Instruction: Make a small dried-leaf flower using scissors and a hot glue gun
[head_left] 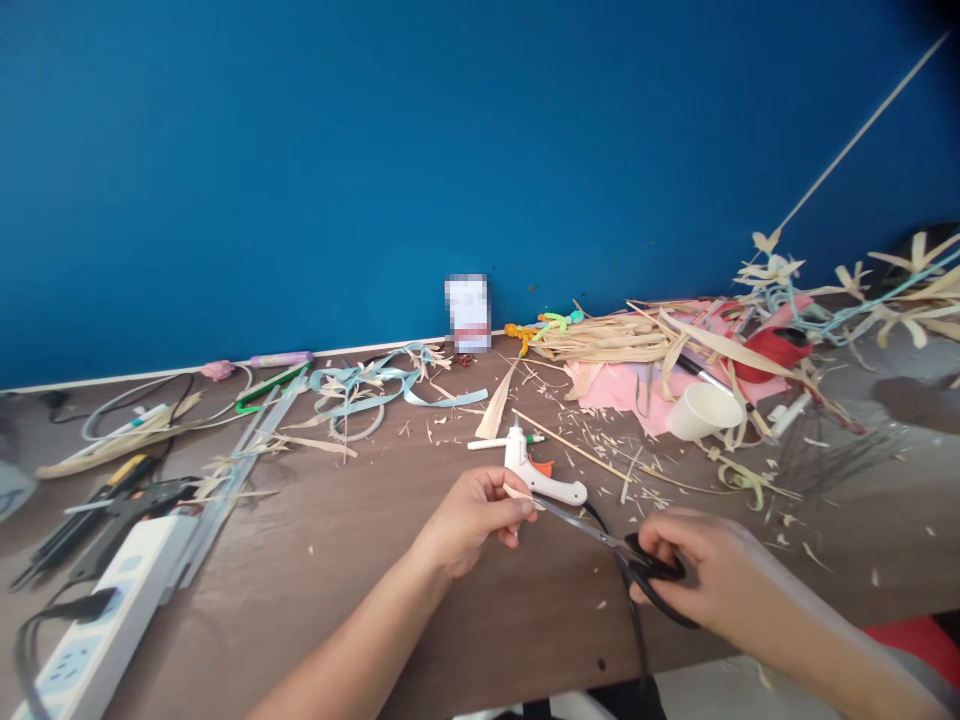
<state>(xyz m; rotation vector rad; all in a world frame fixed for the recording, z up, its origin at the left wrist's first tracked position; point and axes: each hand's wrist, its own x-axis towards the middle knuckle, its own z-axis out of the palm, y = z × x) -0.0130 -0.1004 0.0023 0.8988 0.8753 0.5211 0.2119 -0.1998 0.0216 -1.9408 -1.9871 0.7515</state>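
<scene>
My left hand [480, 512] pinches a small pale strip of dried husk [523, 493] near the middle of the table. My right hand [690, 565] has its fingers through the black handles of a pair of scissors [622, 545]. The scissor blades point left and reach the strip at my left fingertips; whether they cut into it is too small to tell. Just behind my left hand lies a white glue gun [544, 478] with an orange trigger, its dark cord running toward the table's front edge.
A white power strip [112, 610] and a dark glue gun [142, 510] lie at the left, near a clear ruler [240, 480]. Blue ribbon [405, 385] sits at the back. To the right are a husk bundle [607, 338], pink sheets [615, 392], a paper cup [703, 412] and scattered scraps.
</scene>
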